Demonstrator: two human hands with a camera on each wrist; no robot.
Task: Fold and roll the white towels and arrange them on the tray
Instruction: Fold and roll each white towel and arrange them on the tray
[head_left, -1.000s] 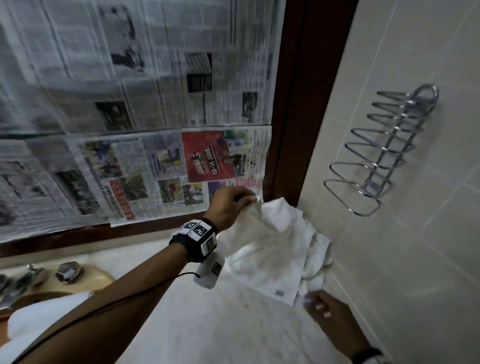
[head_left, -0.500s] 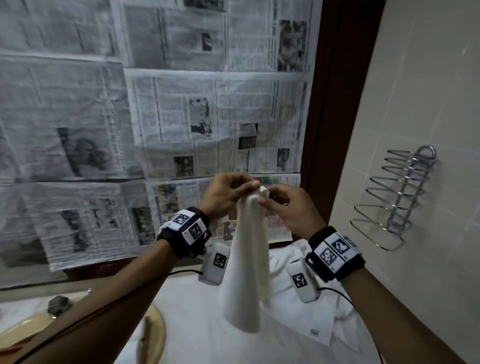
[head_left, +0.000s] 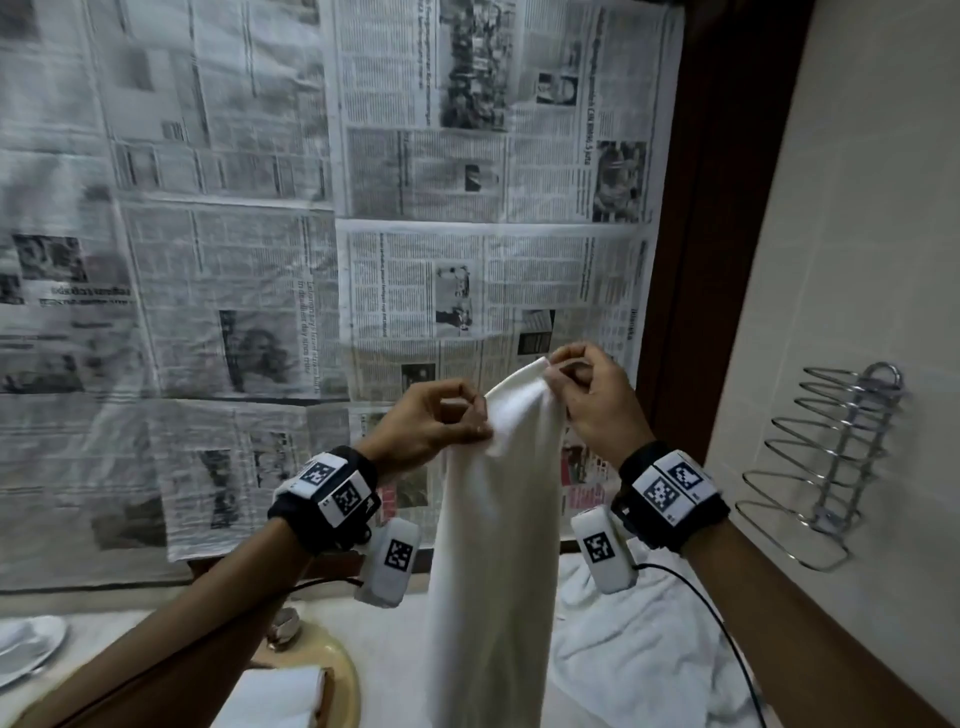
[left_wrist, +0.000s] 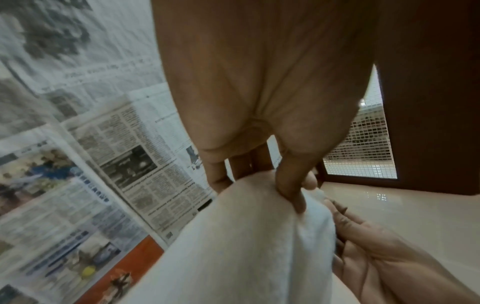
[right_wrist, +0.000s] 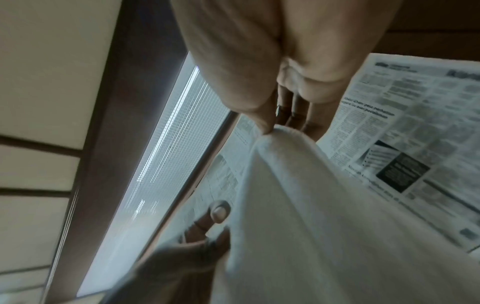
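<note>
A white towel (head_left: 493, 545) hangs lengthwise in the air in front of me. My left hand (head_left: 441, 415) pinches its top edge on the left, and my right hand (head_left: 587, 395) pinches the top corner a little higher on the right. In the left wrist view the white towel (left_wrist: 246, 236) is caught between my thumb and fingers. In the right wrist view the white towel (right_wrist: 324, 205) hangs from a pinch at its upper corner. Another white towel (head_left: 639, 649) lies crumpled on the counter at the right. A folded white towel (head_left: 280, 696) lies on the round yellowish tray (head_left: 348, 680) at the bottom left.
Newspaper sheets (head_left: 363, 234) cover the wall ahead, beside a dark wooden frame (head_left: 717, 234). A chrome wire rack (head_left: 831, 467) sticks out from the tiled wall on the right. A white plate (head_left: 26, 649) sits at the far left on the marble counter (head_left: 395, 639).
The towel has come up off the counter pile. Both hands now hold its top edge and have drawn slightly apart, the right hand rising higher.
</note>
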